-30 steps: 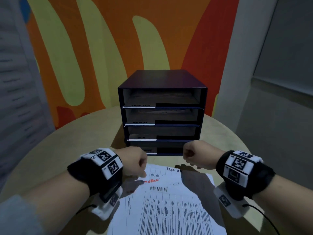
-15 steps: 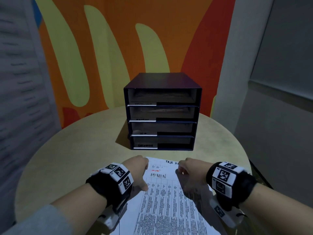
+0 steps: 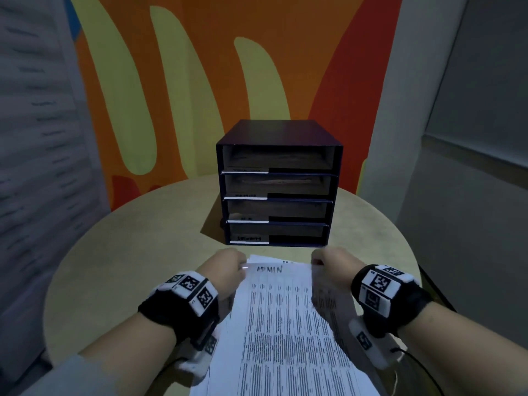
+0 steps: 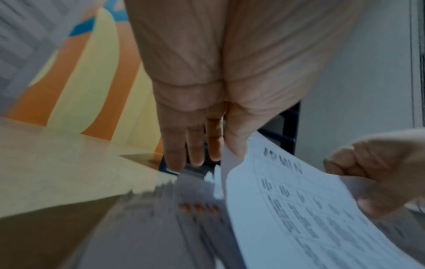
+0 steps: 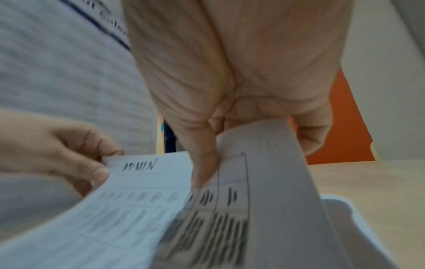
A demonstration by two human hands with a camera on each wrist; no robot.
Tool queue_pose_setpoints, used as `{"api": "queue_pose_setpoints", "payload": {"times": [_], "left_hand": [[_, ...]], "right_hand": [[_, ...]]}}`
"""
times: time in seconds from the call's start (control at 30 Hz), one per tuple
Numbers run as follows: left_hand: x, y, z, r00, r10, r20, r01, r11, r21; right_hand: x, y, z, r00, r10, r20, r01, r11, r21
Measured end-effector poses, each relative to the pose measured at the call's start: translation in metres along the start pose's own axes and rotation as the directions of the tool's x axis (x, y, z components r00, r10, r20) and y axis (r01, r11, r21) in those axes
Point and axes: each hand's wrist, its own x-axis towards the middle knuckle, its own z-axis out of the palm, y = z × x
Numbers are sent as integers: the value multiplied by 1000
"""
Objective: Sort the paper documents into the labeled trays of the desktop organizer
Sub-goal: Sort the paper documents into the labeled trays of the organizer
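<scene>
A printed sheet headed ADMIN [image 3: 281, 318] is lifted off the paper stack [image 3: 334, 302] on the round table. My left hand [image 3: 231, 267] pinches its top left corner, and my right hand [image 3: 325, 260] pinches the top right edge, which curls up in the right wrist view [image 5: 264, 163]. In the left wrist view the ADMIN sheet [image 4: 306, 209] hangs above the blurred stack [image 4: 174, 214]. The dark organizer [image 3: 278, 184] stands just beyond my hands, with four trays that have white label strips; its second tray [image 3: 274, 185] holds papers.
The round beige table [image 3: 137, 252] has bare surface to the left and right of the organizer. An orange, yellow and red wall rises behind it. A grey wall stands at the right.
Both hands drew back from the organizer's bottom tray onto the stack, took the ADMIN sheet by its top corners and lifted it. The head view moved back.
</scene>
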Motion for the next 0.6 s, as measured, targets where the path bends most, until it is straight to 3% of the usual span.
{"api": "queue_pose_setpoints", "payload": {"times": [0.07, 0.13, 0.2, 0.27, 0.4, 0.5, 0.6], "left_hand": [[-4, -8, -12, 988, -27, -149, 3, 987, -161], [-10, -14, -24, 963, -80, -258, -5, 950, -313], [-16, -18, -33, 944, -117, -310, -44, 882, -468], [-22, -21, -38, 927, -162, -338, -92, 777, -623], [-29, -16, -36, 899, -200, -391, -193, 619, -761], [-24, -12, -33, 902, -209, -378, -208, 556, -805], [-20, -17, -26, 926, -195, -324, -163, 567, -808]], "right_hand": [[-1, 8, -9, 983, 77, -165, -22, 949, 315], [-3, 13, -18, 945, 156, -286, 76, 748, 659], [-7, 16, -25, 921, 216, -324, 170, 527, 833], [-10, 16, -24, 942, 207, -263, 158, 418, 895], [-14, 16, -10, 994, 88, -63, 22, 405, 914], [-12, 13, -6, 992, 105, -76, 43, 287, 957], [-14, 8, -11, 979, 173, -109, 65, 239, 969]]}}
